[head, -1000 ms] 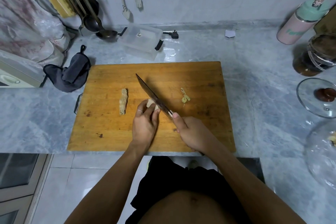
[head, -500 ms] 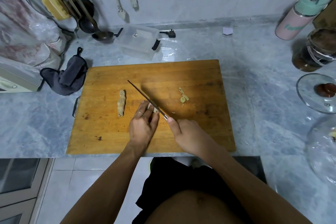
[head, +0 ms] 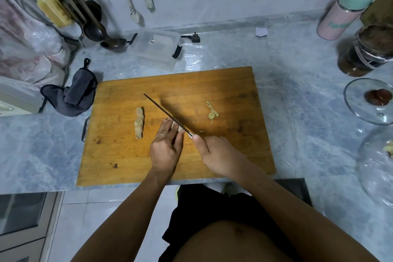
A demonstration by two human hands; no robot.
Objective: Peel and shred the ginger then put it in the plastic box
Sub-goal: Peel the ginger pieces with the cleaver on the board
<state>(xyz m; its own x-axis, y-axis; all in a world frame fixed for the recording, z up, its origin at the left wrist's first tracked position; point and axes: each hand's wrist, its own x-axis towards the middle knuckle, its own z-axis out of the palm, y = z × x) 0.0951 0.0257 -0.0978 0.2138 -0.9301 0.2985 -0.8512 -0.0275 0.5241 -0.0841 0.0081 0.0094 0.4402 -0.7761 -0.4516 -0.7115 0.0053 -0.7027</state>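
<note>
On the wooden cutting board (head: pixel 223 85) my left hand (head: pixel 165 147) holds down a small pale piece of ginger (head: pixel 175 126), mostly hidden under its fingertips. My right hand (head: pixel 219 154) grips the handle of a knife (head: pixel 163 110), whose blade stands edge-down against the ginger and points up-left. A longer unpeeled ginger piece (head: pixel 139 122) lies to the left of my hands. A few thin ginger cuttings (head: pixel 212 110) lie to the right. The clear plastic box (head: pixel 156 47) with black clips stands beyond the board's far edge.
A dark grey cloth (head: pixel 74 91) lies off the board's left corner. Ladles and utensils (head: pixel 100 32) lean at the back left. At the right stand a pink bottle (head: pixel 344 13), a dark jar (head: pixel 365 53) and a glass lid (head: pixel 370 102).
The knife blade has tipped from lying flat-faced to standing edge-down on the ginger under my left fingers. Both hands stay at the same spot on the board.
</note>
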